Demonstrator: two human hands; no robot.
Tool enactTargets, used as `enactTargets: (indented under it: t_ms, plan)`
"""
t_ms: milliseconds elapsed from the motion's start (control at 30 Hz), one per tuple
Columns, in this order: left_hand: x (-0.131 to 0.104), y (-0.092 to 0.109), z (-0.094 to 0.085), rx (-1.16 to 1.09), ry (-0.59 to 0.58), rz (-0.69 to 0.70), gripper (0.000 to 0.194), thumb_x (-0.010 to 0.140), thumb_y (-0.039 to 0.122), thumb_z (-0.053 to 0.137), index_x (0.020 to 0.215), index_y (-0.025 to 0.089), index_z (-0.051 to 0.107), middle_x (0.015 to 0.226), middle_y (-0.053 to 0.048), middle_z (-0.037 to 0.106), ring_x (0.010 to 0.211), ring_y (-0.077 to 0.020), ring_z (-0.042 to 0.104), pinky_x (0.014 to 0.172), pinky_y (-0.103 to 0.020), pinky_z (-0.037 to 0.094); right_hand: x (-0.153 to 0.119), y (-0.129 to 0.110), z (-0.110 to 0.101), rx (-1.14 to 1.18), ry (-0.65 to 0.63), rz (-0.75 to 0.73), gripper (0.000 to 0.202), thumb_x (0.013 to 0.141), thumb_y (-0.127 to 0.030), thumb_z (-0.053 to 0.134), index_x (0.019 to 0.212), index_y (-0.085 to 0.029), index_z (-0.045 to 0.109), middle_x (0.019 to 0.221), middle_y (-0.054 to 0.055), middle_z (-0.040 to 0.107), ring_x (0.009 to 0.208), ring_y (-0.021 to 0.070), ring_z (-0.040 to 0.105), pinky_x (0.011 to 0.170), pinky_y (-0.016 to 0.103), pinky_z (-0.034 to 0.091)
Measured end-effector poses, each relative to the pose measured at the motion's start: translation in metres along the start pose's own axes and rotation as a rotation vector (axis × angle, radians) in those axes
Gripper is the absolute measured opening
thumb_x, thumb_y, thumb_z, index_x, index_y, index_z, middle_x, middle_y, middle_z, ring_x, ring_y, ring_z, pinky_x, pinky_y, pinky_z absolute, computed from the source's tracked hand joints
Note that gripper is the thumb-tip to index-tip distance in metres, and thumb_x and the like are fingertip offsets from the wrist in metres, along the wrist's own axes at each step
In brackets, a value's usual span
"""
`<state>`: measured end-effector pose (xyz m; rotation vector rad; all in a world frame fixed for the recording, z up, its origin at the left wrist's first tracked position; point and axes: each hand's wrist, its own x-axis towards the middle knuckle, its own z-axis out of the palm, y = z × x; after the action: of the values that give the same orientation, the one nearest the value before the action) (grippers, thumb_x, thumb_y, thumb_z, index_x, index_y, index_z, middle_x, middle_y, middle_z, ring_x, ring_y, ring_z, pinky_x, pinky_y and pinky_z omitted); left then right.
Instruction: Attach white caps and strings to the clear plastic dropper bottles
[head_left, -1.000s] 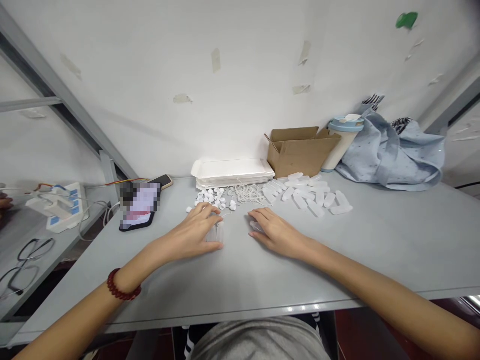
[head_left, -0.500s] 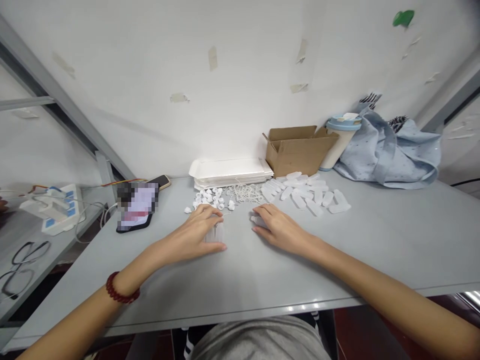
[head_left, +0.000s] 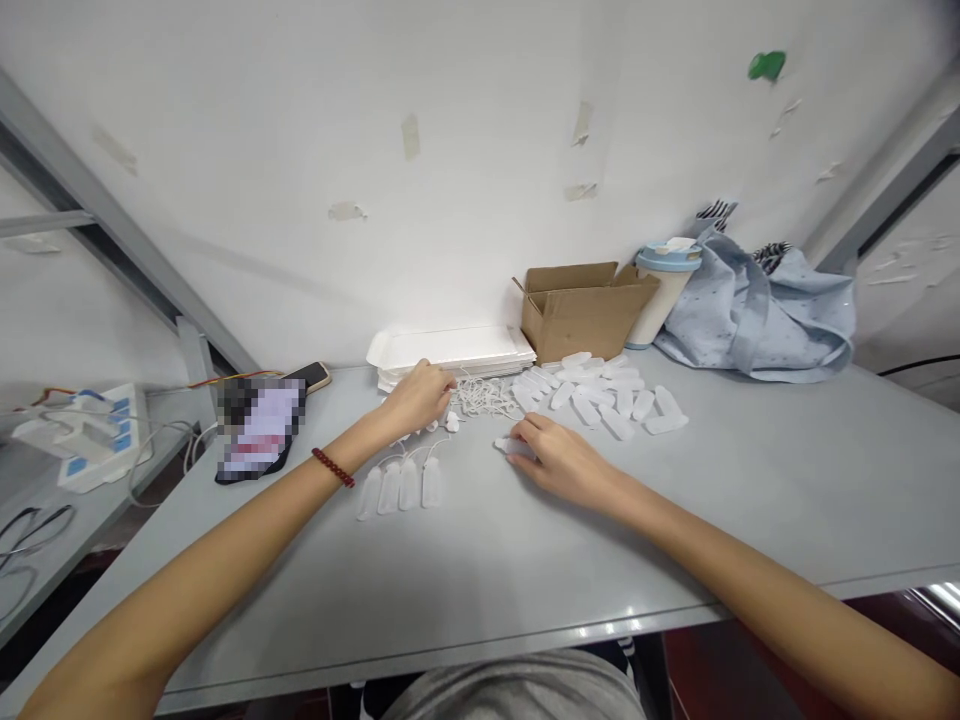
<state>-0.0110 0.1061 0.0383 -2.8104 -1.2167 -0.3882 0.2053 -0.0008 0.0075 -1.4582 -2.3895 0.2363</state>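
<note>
My left hand (head_left: 421, 393) is at the left edge of a heap of thin white string loops (head_left: 486, 396). Its fingers are curled together, and whatever is between the fingertips is hidden. Small white plastic pieces (head_left: 452, 422) lie under and beside it. In my right hand (head_left: 561, 458) a small translucent plastic sleeve (head_left: 507, 445) with a narrow neck is held between thumb and fingers, its neck pointing left. Below my left wrist several translucent sleeves with strings (head_left: 409, 485) lie side by side in a row. More loose translucent sleeves (head_left: 616, 420) are heaped behind my right hand.
At the back stand a stack of flat white boxes (head_left: 450, 347), an open cardboard box (head_left: 585, 320), a lidded cup (head_left: 660, 295) and a light blue cloth bag (head_left: 780, 325). A phone (head_left: 259, 430) lies left. A power strip (head_left: 105, 440) is on the side surface.
My left hand has moved up and away from the row of stringed sleeves to the string heap, its fingers drawing together. My right hand still holds its sleeve. The view has shifted slightly.
</note>
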Motion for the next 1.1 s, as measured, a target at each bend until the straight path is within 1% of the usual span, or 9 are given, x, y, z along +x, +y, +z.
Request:
enactTargets:
  t_ms: [133, 233, 333, 433, 500, 667, 867, 1000, 1100]
  plan:
    - [0.012, 0.004, 0.005, 0.082, 0.021, 0.013, 0.032, 0.081, 0.006, 0.04, 0.101, 0.013, 0.064, 0.09, -0.013, 0.064, 0.093, -0.0286, 0.051, 0.075, -0.039, 0.043, 0.001, 0.001, -0.002, 0.016, 0.039, 0.018, 0.01, 0.087, -0.022, 0.053, 0.093, -0.014, 0.055, 0.094, 0.01, 0.059, 0.082, 0.0213, 0.058, 0.069, 0.032, 0.045]
    - [0.017, 0.007, 0.009, 0.121, 0.004, 0.044, 0.038, 0.079, 0.0, 0.039, 0.105, 0.013, 0.063, 0.09, -0.014, 0.064, 0.092, -0.028, 0.05, 0.073, -0.038, 0.042, 0.0, -0.001, -0.003, 0.048, 0.059, 0.024, 0.009, 0.086, -0.02, 0.053, 0.094, -0.015, 0.054, 0.096, 0.01, 0.059, 0.082, 0.0212, 0.058, 0.07, 0.031, 0.045]
    - [0.022, 0.008, 0.01, 0.149, -0.015, 0.058, 0.033, 0.079, -0.002, 0.041, 0.098, 0.012, 0.065, 0.086, -0.014, 0.065, 0.089, -0.0275, 0.051, 0.072, -0.037, 0.042, 0.001, -0.002, -0.004, 0.087, 0.078, 0.045, 0.009, 0.086, -0.02, 0.053, 0.093, -0.015, 0.054, 0.095, 0.01, 0.06, 0.08, 0.0206, 0.059, 0.069, 0.031, 0.044]
    - [0.027, 0.007, 0.003, 0.168, -0.023, 0.056, 0.022, 0.084, 0.006, 0.045, 0.087, 0.011, 0.065, 0.083, -0.014, 0.066, 0.087, -0.0272, 0.053, 0.072, -0.036, 0.042, 0.002, -0.001, -0.003, 0.138, 0.103, 0.066, 0.009, 0.086, -0.021, 0.053, 0.093, -0.015, 0.054, 0.094, 0.009, 0.061, 0.077, 0.0201, 0.059, 0.066, 0.03, 0.044]
    - [0.028, 0.007, -0.004, 0.171, -0.023, 0.04, 0.019, 0.086, 0.011, 0.046, 0.083, 0.012, 0.065, 0.082, -0.013, 0.067, 0.087, -0.0266, 0.053, 0.072, -0.035, 0.042, 0.003, 0.0, -0.003, 0.166, 0.12, 0.073, 0.009, 0.086, -0.021, 0.053, 0.093, -0.015, 0.053, 0.094, 0.009, 0.061, 0.077, 0.0202, 0.059, 0.066, 0.03, 0.044]
    - [0.018, 0.008, -0.018, 0.142, -0.013, -0.028, 0.019, 0.088, 0.02, 0.05, 0.076, 0.015, 0.064, 0.078, -0.01, 0.067, 0.086, -0.0254, 0.053, 0.069, -0.033, 0.041, 0.003, 0.0, -0.006, 0.162, 0.142, 0.074, 0.01, 0.088, -0.021, 0.05, 0.095, -0.014, 0.053, 0.097, 0.01, 0.061, 0.083, 0.0217, 0.059, 0.07, 0.032, 0.046]
    - [0.001, 0.003, -0.025, 0.081, 0.014, -0.115, 0.024, 0.089, 0.027, 0.049, 0.069, 0.016, 0.06, 0.066, -0.008, 0.061, 0.076, -0.0248, 0.053, 0.057, -0.03, 0.035, -0.002, -0.004, -0.004, 0.112, 0.108, -0.076, 0.012, 0.089, -0.021, 0.048, 0.098, -0.014, 0.053, 0.099, 0.012, 0.06, 0.091, 0.0244, 0.058, 0.075, 0.035, 0.047]
    - [-0.001, -0.004, -0.027, 0.019, 0.043, -0.136, 0.023, 0.088, 0.027, 0.05, 0.069, 0.017, 0.059, 0.066, -0.005, 0.06, 0.073, -0.0222, 0.054, 0.059, -0.029, 0.036, -0.002, -0.003, 0.001, 0.141, 0.102, -0.061, 0.014, 0.088, -0.021, 0.048, 0.098, -0.014, 0.053, 0.099, 0.013, 0.061, 0.087, 0.024, 0.06, 0.074, 0.036, 0.048]
    - [-0.004, 0.001, -0.029, -0.03, 0.086, -0.122, 0.02, 0.088, 0.026, 0.051, 0.073, 0.017, 0.06, 0.067, -0.004, 0.062, 0.074, -0.0211, 0.054, 0.062, -0.029, 0.038, 0.0, -0.001, 0.002, 0.229, 0.162, -0.016, 0.017, 0.088, -0.023, 0.047, 0.101, -0.014, 0.054, 0.099, 0.013, 0.063, 0.087, 0.024, 0.061, 0.074, 0.036, 0.048]
